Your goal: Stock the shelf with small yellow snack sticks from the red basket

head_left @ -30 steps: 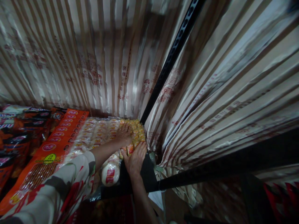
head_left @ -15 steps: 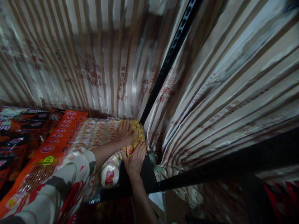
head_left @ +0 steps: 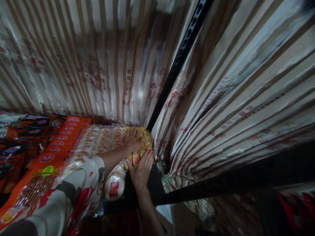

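Small yellow-wrapped snack packs (head_left: 136,158) stand in rows at the right end of a dark shelf (head_left: 154,183). My left hand (head_left: 133,141) lies flat across the top of these packs, fingers spread and pointing to the back. Along their right and front side rests my right hand (head_left: 141,168), its fingers stretched out and the thumb apart, touching the packs without gripping one. To the left, rows of round white packaged cakes (head_left: 114,186) with red labels sit in clear wrap, partly hidden by my left forearm.
Orange snack packets (head_left: 46,159) overlap in a row farther left, beside dark and orange bags (head_left: 24,144). A black perforated post (head_left: 178,62) rises at the shelf's back corner. Striped plastic sheeting (head_left: 105,65) hangs behind, and a black rail (head_left: 209,183) runs to the right.
Both hands stay on the yellow packs with hardly any shift. The view has moved slightly, so the goods at left appear a little farther left.
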`<state>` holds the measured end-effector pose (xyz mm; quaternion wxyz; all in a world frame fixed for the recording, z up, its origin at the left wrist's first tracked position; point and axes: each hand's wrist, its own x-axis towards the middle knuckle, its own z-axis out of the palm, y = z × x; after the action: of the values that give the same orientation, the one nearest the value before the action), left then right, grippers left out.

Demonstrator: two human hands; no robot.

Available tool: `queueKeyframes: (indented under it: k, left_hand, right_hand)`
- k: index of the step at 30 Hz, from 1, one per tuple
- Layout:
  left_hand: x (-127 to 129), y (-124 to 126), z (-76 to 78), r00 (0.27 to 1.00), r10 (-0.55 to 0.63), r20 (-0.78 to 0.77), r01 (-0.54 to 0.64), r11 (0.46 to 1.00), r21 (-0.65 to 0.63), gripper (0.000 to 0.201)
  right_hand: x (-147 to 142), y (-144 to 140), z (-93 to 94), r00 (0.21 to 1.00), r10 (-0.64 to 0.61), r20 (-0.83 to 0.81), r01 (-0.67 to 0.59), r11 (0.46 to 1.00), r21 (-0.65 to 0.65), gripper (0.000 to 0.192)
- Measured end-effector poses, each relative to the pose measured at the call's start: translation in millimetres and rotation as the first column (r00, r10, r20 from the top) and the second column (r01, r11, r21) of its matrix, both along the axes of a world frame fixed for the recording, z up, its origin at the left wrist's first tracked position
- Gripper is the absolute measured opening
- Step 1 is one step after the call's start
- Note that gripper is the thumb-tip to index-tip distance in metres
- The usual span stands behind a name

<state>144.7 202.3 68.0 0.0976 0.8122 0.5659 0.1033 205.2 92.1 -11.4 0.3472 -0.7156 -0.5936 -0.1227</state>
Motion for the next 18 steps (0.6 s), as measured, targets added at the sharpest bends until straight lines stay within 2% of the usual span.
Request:
queueKeyframes:
  k: [4, 13, 16, 18]
  left_hand:
    - [-2.7, 8.5, 4.4, 0.998, 0.062, 0.005, -0.062, 0.998, -0.006, 0.065]
    - [-5.7, 15.9, -1.2, 0.999, 0.025, -0.042, -0.027, 0.998, -0.048, 0.064]
    - [-5.5, 16.0, -2.5, 0.999, 0.03, -0.045, -0.031, 0.999, -0.021, 0.063]
    - [-5.8, 16.8, -3.0, 0.996, 0.078, -0.03, -0.078, 0.997, 0.007, 0.063]
  right_hand:
    - [-0.1, -0.4, 0.8, 1.0, 0.001, 0.002, -0.001, 1.0, 0.0, 0.092]
    - [2.0, 1.9, -6.6, 1.0, -0.003, 0.011, 0.003, 0.999, 0.035, 0.098]
    - [1.4, 2.1, -5.6, 1.0, -0.008, 0.016, 0.008, 1.0, 0.011, 0.1]
    - [0.2, 0.9, -2.0, 1.0, -0.008, 0.004, 0.008, 1.0, 0.002, 0.098]
